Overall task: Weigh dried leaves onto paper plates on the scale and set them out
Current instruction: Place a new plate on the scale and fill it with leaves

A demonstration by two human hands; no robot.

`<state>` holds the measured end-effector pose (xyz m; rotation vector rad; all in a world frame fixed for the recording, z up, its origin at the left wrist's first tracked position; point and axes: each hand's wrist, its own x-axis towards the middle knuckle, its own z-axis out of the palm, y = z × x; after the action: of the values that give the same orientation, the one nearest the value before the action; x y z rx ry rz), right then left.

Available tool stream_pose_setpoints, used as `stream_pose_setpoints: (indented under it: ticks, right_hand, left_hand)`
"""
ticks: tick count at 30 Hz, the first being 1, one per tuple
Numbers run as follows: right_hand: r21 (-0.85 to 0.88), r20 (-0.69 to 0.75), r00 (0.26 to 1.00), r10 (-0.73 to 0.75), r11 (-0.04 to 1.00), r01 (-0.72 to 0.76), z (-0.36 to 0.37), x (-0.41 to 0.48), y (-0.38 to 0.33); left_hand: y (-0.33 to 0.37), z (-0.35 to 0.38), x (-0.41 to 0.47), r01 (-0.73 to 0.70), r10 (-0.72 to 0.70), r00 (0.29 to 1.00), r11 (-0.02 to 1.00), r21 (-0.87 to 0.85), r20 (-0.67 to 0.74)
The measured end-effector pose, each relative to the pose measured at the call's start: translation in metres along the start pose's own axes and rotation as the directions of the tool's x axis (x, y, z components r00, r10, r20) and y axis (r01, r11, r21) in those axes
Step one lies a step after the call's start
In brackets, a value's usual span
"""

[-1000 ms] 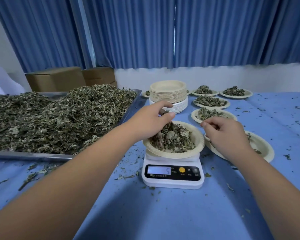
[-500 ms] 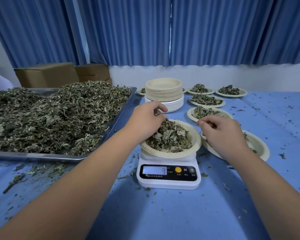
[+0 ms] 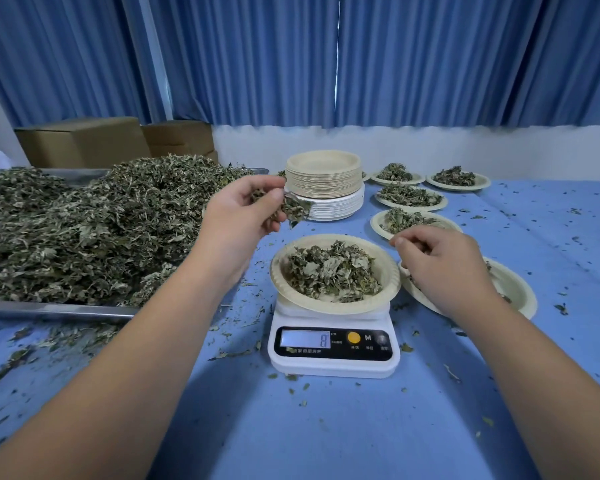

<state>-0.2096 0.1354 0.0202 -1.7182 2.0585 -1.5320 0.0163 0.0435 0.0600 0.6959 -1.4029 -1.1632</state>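
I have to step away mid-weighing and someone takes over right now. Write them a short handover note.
Left hand holds a pinch of dried leaves, raised between the tray pile and the scale.
Right hand hovers, fingers curled, over a nearly bare plate right of the scale; whether it holds anything is hidden.
Plate on the scale carries leaves; display reads 8.
Done: at least four filled plates set out behind, beside the stack of empty plates.
Left: finish this portion, set it out, weigh more.

Leaf-filled paper plate on white scale
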Motion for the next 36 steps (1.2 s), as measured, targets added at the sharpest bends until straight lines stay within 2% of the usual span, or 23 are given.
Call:
stream_pose_setpoints:
  ticks: [3,6,9,13,15,18,22,24,27,29,32,36]
  right_hand:
    - [0.004,-0.002,1.000,-0.001,1.000,0.001,-0.001,-0.001,-0.002]
    - [0.015,-0.010,1.000,0.005,1.000,-0.005,-0.001,-0.001,-0.003]
    - [0.007,-0.012,1.000,0.010,1.000,-0.010,0.000,-0.001,-0.002]
    - [-0.032,-0.035,0.999,-0.009,0.999,0.008,0.001,-0.002,-0.004]
    - [-0.028,-0.041,0.999,-0.003,1.000,0.002,0.000,-0.003,-0.005]
    - [-0.024,-0.043,0.999,0.030,0.999,-0.032,-0.002,-0.003,-0.006]
    - [-0.052,-0.040,0.998,0.047,0.997,-0.049,-0.003,-0.003,-0.009]
    - [-0.099,-0.046,0.999,0.025,0.995,-0.029,-0.003,-0.004,-0.012]
    - [-0.192,-0.072,0.997,0.008,0.981,-0.021,-0.003,-0.006,-0.018]
    - [-0.295,-0.043,0.999,0.034,0.955,-0.045,-0.002,-0.007,-0.021]
    - [-0.430,0.066,0.989,0.134,0.898,-0.093,0.001,-0.008,-0.023]
    - [-0.424,0.110,0.962,0.249,0.887,-0.181,0.000,-0.008,-0.024]
  left_hand:
    - [0.000,-0.016,-0.001,-0.011,0.003,0.999,0.987,-0.163,-0.049]
    - [0.002,-0.040,-0.001,-0.037,0.013,0.989,0.987,-0.158,-0.146]
    - [0.001,-0.067,0.001,-0.033,0.074,0.956,0.989,0.146,-0.283]
    - [-0.006,-0.089,0.003,0.113,0.105,0.915,0.859,0.499,-0.389]
    - [-0.009,-0.091,0.003,0.191,0.085,0.925,0.738,0.648,-0.370]
    - [-0.014,-0.087,0.005,0.211,0.047,0.956,0.576,0.790,-0.289]
    - [-0.015,-0.082,0.003,0.200,0.055,0.966,0.462,0.864,-0.253]
    - [-0.013,-0.074,-0.002,0.143,0.128,0.963,0.499,0.855,-0.236]
    - [-0.013,-0.052,-0.008,-0.016,0.210,0.965,0.645,0.764,-0.157]
    - [-0.017,-0.036,-0.013,-0.058,0.171,0.982,0.694,0.718,-0.086]
    - [-0.029,-0.023,-0.016,-0.061,0.105,0.994,0.685,0.726,-0.016]
    - [-0.038,-0.017,-0.017,0.012,-0.002,1.000,0.740,0.672,-0.016]
